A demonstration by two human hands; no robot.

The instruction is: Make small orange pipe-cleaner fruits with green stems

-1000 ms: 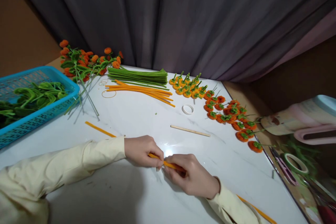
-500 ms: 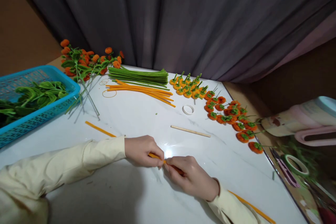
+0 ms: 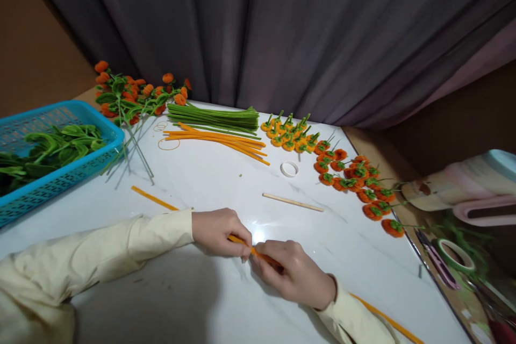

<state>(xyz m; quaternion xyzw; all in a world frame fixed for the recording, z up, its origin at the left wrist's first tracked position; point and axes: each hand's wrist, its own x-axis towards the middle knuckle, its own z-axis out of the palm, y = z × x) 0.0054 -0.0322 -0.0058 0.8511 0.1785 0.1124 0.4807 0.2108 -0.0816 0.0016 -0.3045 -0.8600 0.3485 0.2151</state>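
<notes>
Near the middle front of the white table, my left hand (image 3: 224, 233) pinches orange pipe cleaners (image 3: 155, 198), whose loose ends stretch out to the left under the sleeve. My right hand (image 3: 291, 270) is closed on the same orange strands just to the right, the fingertips of both hands almost touching. A long orange end (image 3: 389, 319) comes out past the right sleeve. Beyond the hands lie a wooden stick (image 3: 293, 202) and a white ring (image 3: 289, 169). Orange pipe cleaners (image 3: 226, 141) are spread beside a green bundle (image 3: 215, 118).
A blue basket (image 3: 60, 178) of green leaves stands at the left, with orange flowers (image 3: 148, 90) behind it. Yellow pumpkin shapes (image 3: 288, 144) and orange ones (image 3: 371, 211) cover the back right. A tumbler (image 3: 447, 185), green tape (image 3: 455, 255) and pink snips (image 3: 439, 262) are at the right edge.
A little more orange strand shows between my fingertips, and my right hand has shifted very slightly. Otherwise the hands hold the same pose.
</notes>
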